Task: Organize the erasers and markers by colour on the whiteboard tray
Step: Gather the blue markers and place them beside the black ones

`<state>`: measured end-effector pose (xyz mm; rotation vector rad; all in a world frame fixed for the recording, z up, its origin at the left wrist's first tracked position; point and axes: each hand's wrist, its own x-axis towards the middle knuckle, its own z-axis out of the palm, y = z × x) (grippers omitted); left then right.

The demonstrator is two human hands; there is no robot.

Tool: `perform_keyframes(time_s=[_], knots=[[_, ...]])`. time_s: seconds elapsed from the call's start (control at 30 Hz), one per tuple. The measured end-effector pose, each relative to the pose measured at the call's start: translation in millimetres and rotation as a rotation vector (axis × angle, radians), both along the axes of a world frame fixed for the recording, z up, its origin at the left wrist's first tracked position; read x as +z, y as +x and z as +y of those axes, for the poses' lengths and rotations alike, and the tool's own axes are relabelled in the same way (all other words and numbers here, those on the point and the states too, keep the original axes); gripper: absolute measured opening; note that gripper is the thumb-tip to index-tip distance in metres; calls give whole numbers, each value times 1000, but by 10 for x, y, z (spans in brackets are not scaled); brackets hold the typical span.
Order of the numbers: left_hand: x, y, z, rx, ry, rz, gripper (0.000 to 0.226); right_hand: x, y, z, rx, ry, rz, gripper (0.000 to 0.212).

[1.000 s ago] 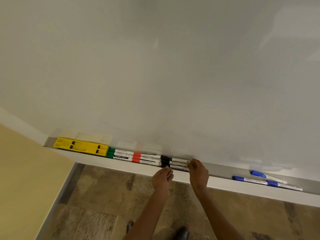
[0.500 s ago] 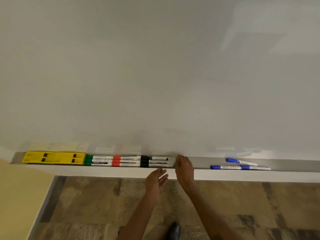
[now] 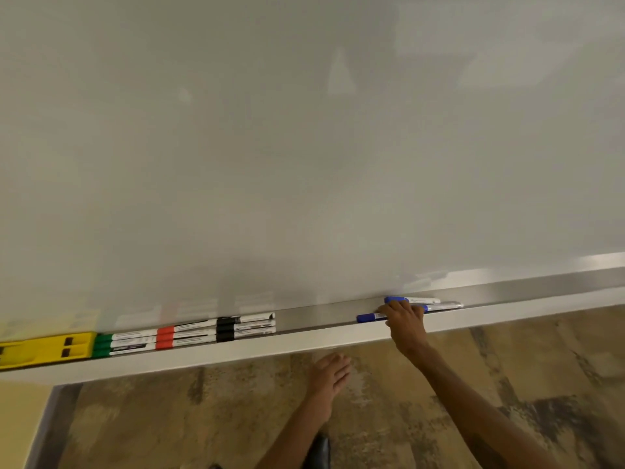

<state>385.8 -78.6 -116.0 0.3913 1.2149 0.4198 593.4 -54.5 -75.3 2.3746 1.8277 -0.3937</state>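
Observation:
A metal whiteboard tray (image 3: 321, 314) runs under the board. At its left end lies a yellow eraser (image 3: 44, 348). Beside it sit the green-capped markers (image 3: 125, 343), then the red-capped markers (image 3: 189, 331), then the black-capped markers (image 3: 248, 324), all in rows touching end to end. Farther right lie the blue-capped markers (image 3: 411, 301). My right hand (image 3: 406, 321) rests over the blue markers with its fingers curled on them; one blue cap (image 3: 365, 318) sticks out to its left. My left hand (image 3: 329, 370) hangs below the tray, fingers apart and empty.
The whiteboard (image 3: 304, 147) fills the upper view. Below the tray is a mottled brown floor (image 3: 169, 418). A yellow wall (image 3: 15, 424) stands at the lower left. A dark shoe (image 3: 319, 450) shows near my left arm.
My right hand has moved right from the black markers to the blue markers and closed on them. My left hand has dropped below the tray. The view has swung right.

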Motion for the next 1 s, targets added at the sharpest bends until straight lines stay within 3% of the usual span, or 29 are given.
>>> perform_keyframes(time_s=[0.27,0.43,0.57,0.7,0.8,1.0], knots=[[230,472,175,213,2,-118,36,-29,-27,34,76,137,148,37],[328,621,302,364,38,-186,32,26,-238,-2,158,290,356,27],[381,691,376,476,31,-192,26,63,-258,-55,253,271,470,27],[351,675,412,546,-26,-240,30,47,69,-63,-11,443,279,18],[315,667,404,565,-30,-255,33,0,336,-48,-240,328,106,28],[202,658,426,537,-19,-259,43,-145,367,34,-197,232,31,33]])
